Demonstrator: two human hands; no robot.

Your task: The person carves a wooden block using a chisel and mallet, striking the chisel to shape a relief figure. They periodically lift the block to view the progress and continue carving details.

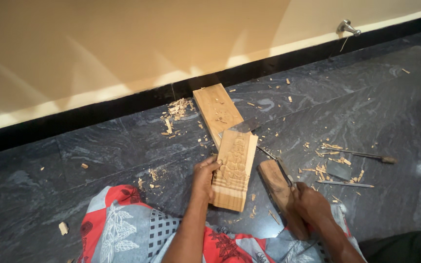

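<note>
- Dark stone floor (98,146) strewn with wood chips, cream wall behind.
- Left hand (203,178) closed on the left edge of one carved panel (235,168), long axis pointing away, towards the wall.
- Right hand (309,202) wrapped round a wooden mallet (276,182) and chisel (281,165).
- One plain plank (217,111) beyond; three slim tools right of it.

No package, label, sign or screen shows anywhere in this view.

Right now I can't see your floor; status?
Left hand steadies carved panel. Right hand grips mallet and chisel. Plank beneath.
</note>
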